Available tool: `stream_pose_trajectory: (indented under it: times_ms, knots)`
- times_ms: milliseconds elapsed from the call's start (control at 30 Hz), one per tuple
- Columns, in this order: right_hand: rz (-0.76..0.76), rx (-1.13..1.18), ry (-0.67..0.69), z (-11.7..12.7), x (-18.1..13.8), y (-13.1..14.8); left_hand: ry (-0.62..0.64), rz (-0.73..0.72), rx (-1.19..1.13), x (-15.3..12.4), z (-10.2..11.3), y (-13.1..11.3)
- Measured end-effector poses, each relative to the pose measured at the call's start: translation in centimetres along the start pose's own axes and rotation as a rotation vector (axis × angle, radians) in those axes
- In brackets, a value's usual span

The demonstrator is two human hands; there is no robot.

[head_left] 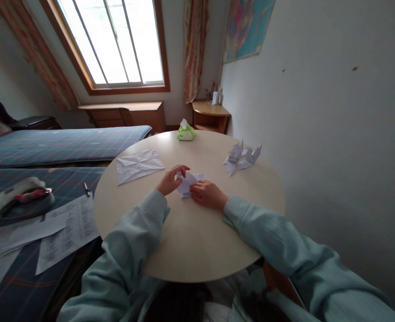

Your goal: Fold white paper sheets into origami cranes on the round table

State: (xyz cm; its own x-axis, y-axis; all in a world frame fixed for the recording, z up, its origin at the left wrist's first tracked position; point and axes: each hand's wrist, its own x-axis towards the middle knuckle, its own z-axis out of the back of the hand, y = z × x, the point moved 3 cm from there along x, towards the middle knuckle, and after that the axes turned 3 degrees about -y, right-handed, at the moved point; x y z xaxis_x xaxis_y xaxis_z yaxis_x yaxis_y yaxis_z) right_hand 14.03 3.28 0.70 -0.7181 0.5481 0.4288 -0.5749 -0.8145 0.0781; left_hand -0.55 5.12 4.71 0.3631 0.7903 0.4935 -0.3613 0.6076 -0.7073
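One paper [186, 184] is lying at the middle of the table [200, 248], showing folds and loose flaps, so seemingly part-way done. Left hand [170, 180] is curving its fingers and thumb about the paper's left edge; whether it is pinching cannot be told. Right hand [209, 195] is grasping the paper's right side, fingers bent over it. Folded shapes [235, 155], white, are standing on the table's right side, looking finished. One sheet [140, 165] is lying flat on the table's left side, bearing creases but not folded up. Tissue pack [186, 133], green, is sitting at the table's far edge.
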Motion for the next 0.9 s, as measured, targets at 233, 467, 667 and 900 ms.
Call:
stream_pose_trajectory:
  times_ms: [233, 467, 667, 900]
  knots:
    - [-0.068, 0.022, -0.012, -0.1, 0.1, -0.3, 0.048, -0.019, 0.094, -0.2, 0.1, 0.7]
    - [-0.256, 0.248, -0.09, -0.7, 0.5, -1.7, -0.012, -0.036, 0.134, -0.1, -0.2, 0.8]
    - [-0.369, 0.324, -0.051, -0.6, 0.9, -2.6, -0.198, -0.27, 0.443, -1.4, -0.5, -2.2]
    - [-0.551, 0.381, 0.048, 0.2, 0.4, -3.4, 0.146, -0.325, 0.573, -3.7, -3.7, -2.8]
